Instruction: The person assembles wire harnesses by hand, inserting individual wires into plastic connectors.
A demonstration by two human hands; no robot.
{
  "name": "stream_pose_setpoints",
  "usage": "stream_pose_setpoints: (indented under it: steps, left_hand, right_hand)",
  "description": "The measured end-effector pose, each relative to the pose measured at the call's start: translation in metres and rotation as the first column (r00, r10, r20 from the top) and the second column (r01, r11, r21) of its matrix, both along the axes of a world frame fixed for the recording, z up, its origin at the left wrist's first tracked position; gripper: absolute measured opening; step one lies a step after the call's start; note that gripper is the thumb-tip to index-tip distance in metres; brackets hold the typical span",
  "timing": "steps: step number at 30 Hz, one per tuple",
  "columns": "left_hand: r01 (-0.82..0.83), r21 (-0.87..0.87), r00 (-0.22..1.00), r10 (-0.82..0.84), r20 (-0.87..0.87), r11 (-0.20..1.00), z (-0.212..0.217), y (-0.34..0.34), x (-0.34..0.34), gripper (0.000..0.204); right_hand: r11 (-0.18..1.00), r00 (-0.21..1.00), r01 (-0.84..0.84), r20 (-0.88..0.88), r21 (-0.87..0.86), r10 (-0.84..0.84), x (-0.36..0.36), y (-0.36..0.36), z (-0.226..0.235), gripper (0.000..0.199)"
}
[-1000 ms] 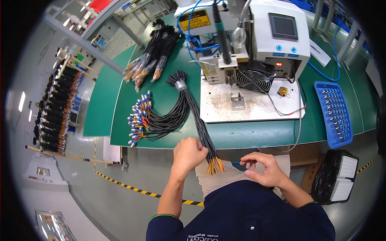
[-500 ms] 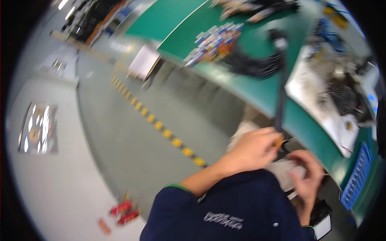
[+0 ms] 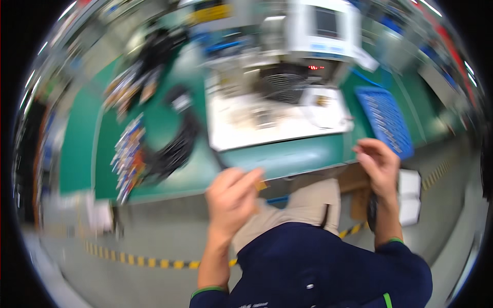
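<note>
My left hand (image 3: 232, 201) is closed round a black cable, near the front edge of the green table (image 3: 287, 154). From the fist, the cable (image 3: 217, 158) runs up toward the white board, and a small orange end piece (image 3: 262, 185) sticks out beside the fingers. My right hand (image 3: 381, 167) is raised beside a blue tray (image 3: 385, 120) holding a row of small parts. Its fingers are curled, with thumb and forefinger brought together. Whatever may be between them is too blurred to make out.
A white machine (image 3: 324, 31) with a dark screen and red lit digits stands behind a white board (image 3: 257, 138). To the left lie a coiled black cable bundle (image 3: 177, 151), with many coloured ends (image 3: 127, 159), and another bundle (image 3: 138, 77). Yellow-black tape (image 3: 149, 262) marks the floor.
My view has swung right, from the aisle to face the table and the machine. My hands have moved apart. The left keeps its hold on the cable; the right's fingers have drawn together.
</note>
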State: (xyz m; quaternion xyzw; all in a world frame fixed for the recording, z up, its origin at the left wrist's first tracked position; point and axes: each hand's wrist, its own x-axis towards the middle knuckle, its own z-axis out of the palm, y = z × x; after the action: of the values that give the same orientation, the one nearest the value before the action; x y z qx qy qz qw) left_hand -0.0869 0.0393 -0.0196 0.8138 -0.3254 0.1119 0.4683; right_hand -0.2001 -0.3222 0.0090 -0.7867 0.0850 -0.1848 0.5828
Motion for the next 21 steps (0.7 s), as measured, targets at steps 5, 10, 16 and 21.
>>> stream_pose_setpoints:
  steps: [5, 10, 16, 21]
  left_hand:
    - [0.15, -0.138, 0.941, -0.184, -0.284, 0.979, 0.018, -0.024, 0.025, 0.015]
    - [0.19, -0.168, 0.868, -0.246, -0.432, 0.967, -0.014, -0.027, 0.058, 0.011]
    - [0.184, -0.372, 0.651, -0.396, -0.647, 0.91, -0.022, -0.041, 0.086, 0.018]
    - [0.183, -0.479, 0.548, -0.494, -0.675, 0.858, -0.024, -0.045, 0.094, 0.022]
  right_hand:
    - [0.925, 0.931, 0.362, 0.096, -0.111, -0.353, -0.043, -0.1, -0.014, 0.027]
    - [0.615, 0.704, 0.696, 0.184, -0.37, -0.686, -0.086, -0.195, -0.025, 0.026]
    - [0.492, 0.618, 0.487, -0.113, -0.722, -0.778, -0.092, -0.195, -0.021, 0.032]
    - [0.362, 0.486, 0.483, -0.1, -0.797, -0.868, -0.074, -0.197, -0.038, 0.039]
